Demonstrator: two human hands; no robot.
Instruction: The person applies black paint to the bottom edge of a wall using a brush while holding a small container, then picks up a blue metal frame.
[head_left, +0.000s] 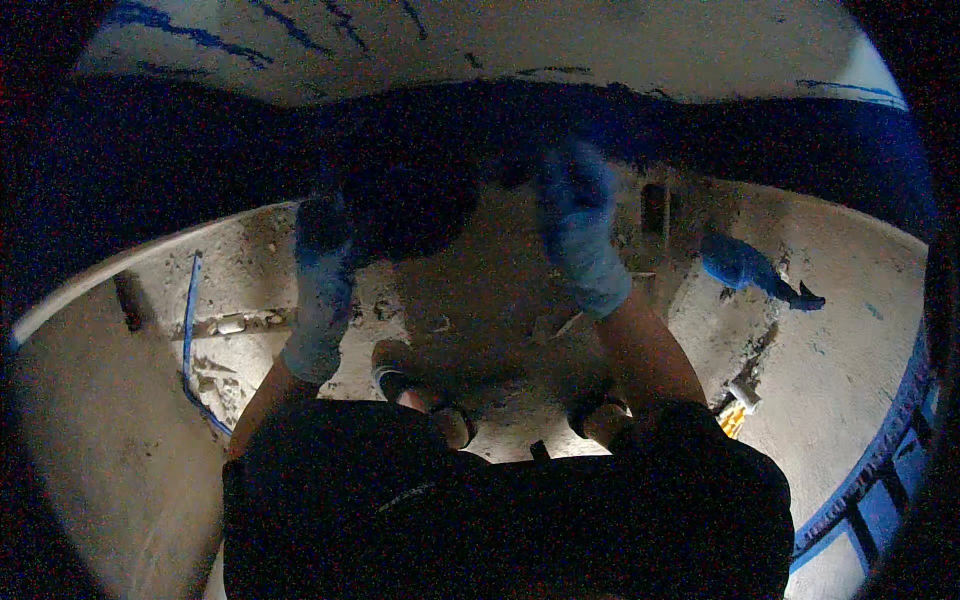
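The light is dim and grainy. My left hand (322, 232), in a pale blue glove, reaches forward to a dark mass (412, 210) whose nature I cannot tell. My right hand (581, 195), in a like glove and blurred, is raised at the lower edge of a dark blue band (465, 120) across the pale wall (525, 37). Both hands' fingers are lost in the dark, so whether either one grips anything cannot be told. Blue streaks (292, 30) mark the wall above the band.
Dust and rubble (225, 382) litter the floor at the left, near a bent blue strip (191, 322). To the right lie a crumpled blue thing (739, 262) and a small yellow-and-white object (735, 416). My feet (394, 375) stand below my hands.
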